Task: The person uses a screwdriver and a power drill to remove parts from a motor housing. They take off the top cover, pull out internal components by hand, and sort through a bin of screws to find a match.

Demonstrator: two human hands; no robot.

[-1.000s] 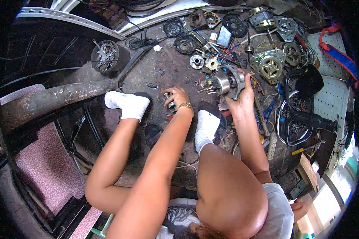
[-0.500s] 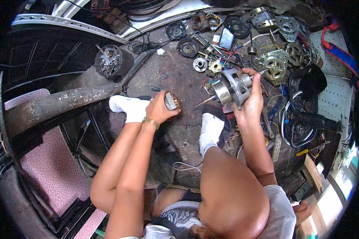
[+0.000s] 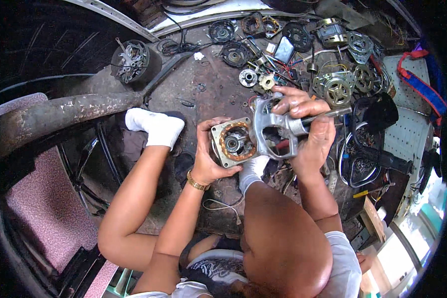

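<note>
My left hand (image 3: 207,161) grips a motor stator (image 3: 224,158), a squarish metal frame with a ring of copper windings and a bearing visible inside. Its open side is tilted up toward me. My right hand (image 3: 310,131) is wrapped round a silver motor end bracket (image 3: 264,119) with open windows. From its right end, a steel shaft (image 3: 337,113) sticks out past my fingers. The bracket lies right against the stator's right side; whether they touch I cannot tell. The rotor's cylinder is hidden.
Motor parts lie across the floor at the back right, among them a silver motor (image 3: 331,34), a round end cover (image 3: 339,92) and black covers (image 3: 235,53). A bucket of metal scraps (image 3: 135,64) stands at the left. A cable (image 3: 223,203) curls between my feet.
My left hand has lifted the stator off the floor and brought it right, turning its winding side up. My right hand has shifted slightly lower and turned the bracket, bringing both parts together.
</note>
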